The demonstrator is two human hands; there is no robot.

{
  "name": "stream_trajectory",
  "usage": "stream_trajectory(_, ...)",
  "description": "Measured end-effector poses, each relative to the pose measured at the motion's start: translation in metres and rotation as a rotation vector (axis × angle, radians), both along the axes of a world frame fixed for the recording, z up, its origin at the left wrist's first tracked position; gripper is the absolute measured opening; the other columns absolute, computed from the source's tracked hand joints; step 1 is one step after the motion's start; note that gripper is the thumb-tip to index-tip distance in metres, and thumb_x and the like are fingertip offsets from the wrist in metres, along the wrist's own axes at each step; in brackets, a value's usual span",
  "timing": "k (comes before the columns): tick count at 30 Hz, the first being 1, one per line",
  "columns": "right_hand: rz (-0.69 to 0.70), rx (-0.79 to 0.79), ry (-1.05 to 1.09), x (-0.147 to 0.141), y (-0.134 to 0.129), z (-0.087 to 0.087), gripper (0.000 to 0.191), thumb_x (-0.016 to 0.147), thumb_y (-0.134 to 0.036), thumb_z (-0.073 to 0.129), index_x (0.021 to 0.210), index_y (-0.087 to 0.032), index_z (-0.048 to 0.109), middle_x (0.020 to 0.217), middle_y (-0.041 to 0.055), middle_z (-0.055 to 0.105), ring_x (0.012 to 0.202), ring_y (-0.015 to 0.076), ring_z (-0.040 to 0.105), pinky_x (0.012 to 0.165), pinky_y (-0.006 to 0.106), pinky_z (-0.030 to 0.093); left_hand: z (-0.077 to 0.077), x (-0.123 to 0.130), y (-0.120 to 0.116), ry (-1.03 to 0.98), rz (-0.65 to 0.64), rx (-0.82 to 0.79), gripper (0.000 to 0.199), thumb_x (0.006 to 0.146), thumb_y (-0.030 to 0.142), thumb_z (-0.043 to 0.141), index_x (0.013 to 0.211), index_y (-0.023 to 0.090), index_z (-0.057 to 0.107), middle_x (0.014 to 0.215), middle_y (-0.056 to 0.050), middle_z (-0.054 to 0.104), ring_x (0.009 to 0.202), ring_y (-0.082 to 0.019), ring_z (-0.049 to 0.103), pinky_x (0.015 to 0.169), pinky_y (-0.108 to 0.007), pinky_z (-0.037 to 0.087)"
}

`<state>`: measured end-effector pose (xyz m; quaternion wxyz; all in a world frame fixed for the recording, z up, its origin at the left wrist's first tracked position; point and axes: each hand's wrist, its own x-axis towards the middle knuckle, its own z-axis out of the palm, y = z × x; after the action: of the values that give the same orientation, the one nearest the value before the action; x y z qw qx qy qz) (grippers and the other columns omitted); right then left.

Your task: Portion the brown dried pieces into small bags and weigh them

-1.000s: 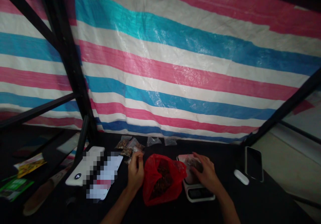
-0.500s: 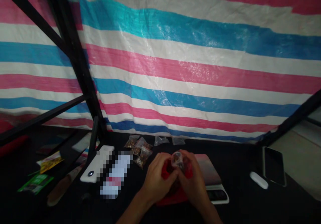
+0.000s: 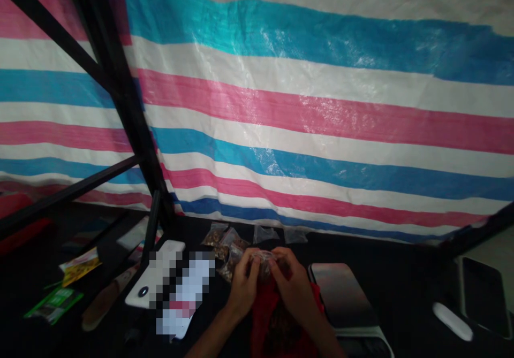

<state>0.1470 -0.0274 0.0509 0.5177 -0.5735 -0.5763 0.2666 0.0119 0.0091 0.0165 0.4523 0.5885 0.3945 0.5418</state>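
Observation:
A small clear zip bag (image 3: 265, 268) with brownish contents is pinched at its top edge between both hands. My left hand (image 3: 244, 283) grips its left side with thumb and fingers, and my right hand (image 3: 291, 280) grips its right side. Beneath my hands lies an open red bag (image 3: 263, 315), with dark contents I cannot make out. Several filled clear bags (image 3: 214, 236) lie in a pile beyond my left hand, partly hidden by it. Two flat clear bags, a left one (image 3: 265, 234) and a right one (image 3: 296, 235), lie behind my hands.
A scale-like device (image 3: 345, 296) with a reflective plate stands at right. Farther right are a white oval object (image 3: 453, 321) and a dark tablet-like device (image 3: 484, 296). A white phone-like object (image 3: 136, 288), black frame posts (image 3: 132, 122) and snack packets (image 3: 54, 303) are at left. Striped sheeting (image 3: 321, 106) hangs behind.
Both hands have lifted away from the red bag's mouth, carrying the small clear bag forward and slightly left. They now pinch its top edge. The view has shifted slightly.

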Motion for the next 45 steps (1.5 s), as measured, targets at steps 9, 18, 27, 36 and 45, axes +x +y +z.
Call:
stream_trajectory(9, -0.026, 0.037, -0.031, 0.007, -0.008, 0.001, 0.026, 0.09, -0.046, 0.063, 0.079, -0.023, 0.063, 0.072, -0.0004, 0.063, 0.064, 0.0172, 0.058, 0.062, 0.027, 0.048, -0.004, -0.004, -0.006, 0.028, -0.047, 0.015, 0.048, 0.1, 0.056, 0.039, 0.098, 0.019, 0.07, 0.093, -0.009, 0.076, 0.09, -0.024, 0.071, 0.081, -0.035, 0.056)
stream_trajectory(18, -0.005, -0.016, 0.011, 0.003, -0.008, 0.002, 0.028, 0.09, -0.049, 0.062, 0.082, -0.023, 0.067, 0.078, 0.001, 0.068, 0.072, 0.0192, 0.063, 0.068, 0.027, 0.051, -0.009, -0.006, -0.006, 0.123, -0.004, 0.12, 0.044, 0.103, 0.049, 0.037, 0.099, 0.02, 0.069, 0.094, -0.01, 0.075, 0.087, -0.023, 0.07, 0.079, -0.034, 0.054)
stream_trajectory(27, 0.002, -0.052, 0.012, 0.008, -0.008, 0.002, 0.022, 0.088, -0.045, 0.064, 0.087, -0.023, 0.069, 0.083, 0.002, 0.071, 0.077, 0.021, 0.065, 0.075, 0.03, 0.053, -0.009, -0.012, -0.001, 0.238, -0.055, 0.238, 0.036, 0.105, 0.037, 0.034, 0.103, 0.02, 0.066, 0.098, -0.01, 0.074, 0.092, -0.022, 0.069, 0.084, -0.033, 0.052)
stream_trajectory(36, -0.044, -0.029, -0.043, 0.009, -0.005, -0.008, 0.015, 0.092, -0.029, 0.054, 0.079, -0.023, 0.062, 0.077, -0.0001, 0.062, 0.072, 0.018, 0.058, 0.067, 0.028, 0.046, -0.02, -0.002, -0.008, 0.22, -0.052, 0.148, 0.039, 0.105, 0.042, 0.035, 0.107, 0.018, 0.066, 0.099, -0.01, 0.074, 0.092, -0.021, 0.069, 0.081, -0.032, 0.053)
stream_trajectory(45, -0.023, -0.015, -0.074, 0.009, -0.005, -0.008, 0.011, 0.093, -0.027, 0.055, 0.088, -0.023, 0.063, 0.085, 0.0017, 0.064, 0.079, 0.0183, 0.061, 0.074, 0.028, 0.047, -0.018, 0.005, -0.014, 0.189, -0.015, 0.063, 0.037, 0.104, 0.043, 0.036, 0.107, 0.018, 0.064, 0.099, -0.009, 0.073, 0.092, -0.02, 0.069, 0.081, -0.031, 0.053)
